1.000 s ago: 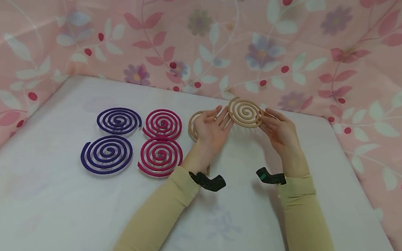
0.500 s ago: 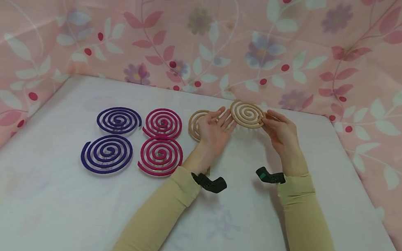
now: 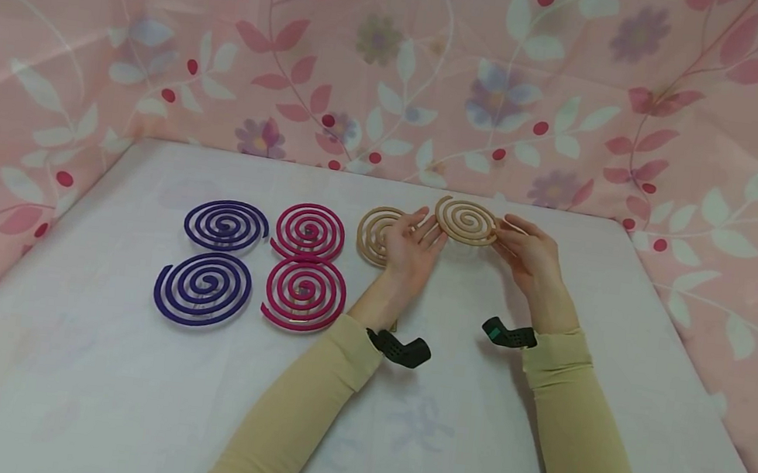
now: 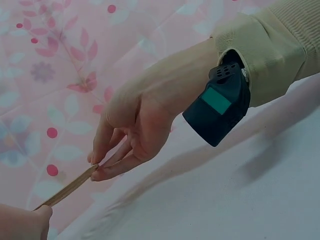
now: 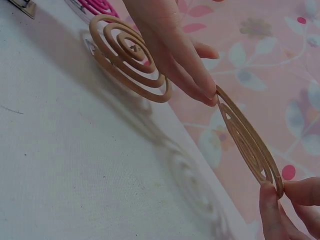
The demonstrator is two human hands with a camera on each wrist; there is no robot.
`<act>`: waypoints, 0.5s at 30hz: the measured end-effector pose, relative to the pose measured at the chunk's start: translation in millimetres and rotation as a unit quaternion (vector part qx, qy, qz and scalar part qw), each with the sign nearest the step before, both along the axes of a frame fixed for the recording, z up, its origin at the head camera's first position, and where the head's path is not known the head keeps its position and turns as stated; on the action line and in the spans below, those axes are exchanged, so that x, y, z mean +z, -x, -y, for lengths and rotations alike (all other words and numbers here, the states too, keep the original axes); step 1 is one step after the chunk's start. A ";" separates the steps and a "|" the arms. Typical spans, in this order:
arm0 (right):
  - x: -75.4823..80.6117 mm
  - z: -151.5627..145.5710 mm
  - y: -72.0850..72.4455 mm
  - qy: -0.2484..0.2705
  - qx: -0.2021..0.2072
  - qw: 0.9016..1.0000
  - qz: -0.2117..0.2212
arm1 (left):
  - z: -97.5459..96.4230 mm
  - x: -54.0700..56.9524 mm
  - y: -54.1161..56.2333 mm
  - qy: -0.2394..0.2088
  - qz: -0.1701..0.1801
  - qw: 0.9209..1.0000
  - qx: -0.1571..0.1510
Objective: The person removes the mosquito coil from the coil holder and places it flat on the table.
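A tan mosquito coil (image 3: 469, 214) is held raised above the far side of the table. My right hand (image 3: 532, 263) pinches its right edge between thumb and fingers, plainly seen in the right wrist view. My left hand (image 3: 411, 260) lies palm up, its straight fingers touching the coil's left edge. In the left wrist view the coil (image 4: 67, 191) appears edge-on between the two hands. A second tan coil (image 3: 374, 234) stands raised off the table behind my left hand, partly hidden; the right wrist view shows this tan coil (image 5: 112, 50) more fully.
Two magenta coils (image 3: 300, 316) and two dark blue coils (image 3: 197, 322) sit in columns left of my hands on the white table (image 3: 87, 391). A small metal piece (image 5: 25, 7) shows near my left wrist. Floral cloth (image 3: 383, 73) hangs behind the table.
The held coil has come slightly down and to the right, tilting flatter. My left hand has shifted a little right, showing more of the second tan coil.
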State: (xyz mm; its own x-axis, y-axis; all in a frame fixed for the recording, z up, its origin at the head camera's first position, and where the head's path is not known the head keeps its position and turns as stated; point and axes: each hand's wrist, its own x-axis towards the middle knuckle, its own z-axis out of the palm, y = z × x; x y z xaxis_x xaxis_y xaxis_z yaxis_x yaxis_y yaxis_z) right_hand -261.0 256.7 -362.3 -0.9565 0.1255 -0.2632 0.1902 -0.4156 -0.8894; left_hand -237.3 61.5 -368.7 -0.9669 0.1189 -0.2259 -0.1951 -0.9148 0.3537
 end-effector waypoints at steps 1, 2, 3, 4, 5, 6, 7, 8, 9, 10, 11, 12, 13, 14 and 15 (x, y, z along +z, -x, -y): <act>-0.6 -0.6 0.1 0.003 0.000 1.000 0.001 | -0.5 -0.6 0.5 0.002 0.001 1.000 -0.001; -1.2 -1.2 0.3 0.004 -0.001 1.000 0.002 | -0.8 -1.0 0.7 0.007 0.002 1.000 -0.003; -1.9 -1.8 0.4 0.006 -0.001 1.000 0.002 | -1.1 -1.5 1.1 0.013 0.002 1.000 -0.006; -2.5 -2.1 0.5 0.005 -0.002 1.000 0.003 | -1.4 -1.9 1.5 0.021 0.001 1.000 -0.010; -3.2 -2.4 0.6 0.005 -0.003 1.000 0.003 | -1.7 -2.3 1.9 0.028 0.000 1.000 -0.014; -4.0 -2.7 0.7 0.003 -0.005 1.000 0.005 | -1.8 -2.7 2.3 0.036 -0.001 0.999 -0.018; -5.1 -3.2 1.1 0.002 -0.004 1.000 0.005 | -1.9 -2.9 2.5 0.044 -0.002 0.999 -0.023; -6.0 -3.2 1.3 -0.001 -0.005 1.000 0.007 | -2.0 -3.2 2.7 0.051 -0.005 0.998 -0.027; -6.9 -3.1 1.6 -0.004 -0.005 1.000 0.008 | -2.2 -3.4 2.8 0.057 -0.007 0.998 -0.030; -7.9 -2.9 2.0 -0.007 -0.004 1.000 0.009 | -2.3 -3.6 2.9 0.061 -0.009 0.998 -0.032; -9.1 -2.8 2.5 -0.008 -0.002 1.000 0.010 | -2.5 -3.9 2.9 0.062 -0.011 0.997 -0.034; -10.2 -2.7 2.9 -0.009 -0.001 1.000 0.012 | -2.7 -4.1 2.8 0.066 -0.014 0.997 -0.034; -11.2 -2.4 3.4 -0.010 0.002 1.000 0.013 | -2.7 -4.4 2.6 0.067 -0.016 0.997 -0.034; -12.2 -1.9 3.7 -0.012 0.004 1.000 0.014 | -2.9 -4.7 2.5 0.069 -0.020 0.997 -0.034; -13.3 -1.9 4.0 -0.013 0.006 1.000 0.015 | -3.1 -4.9 2.3 0.070 -0.022 0.997 -0.034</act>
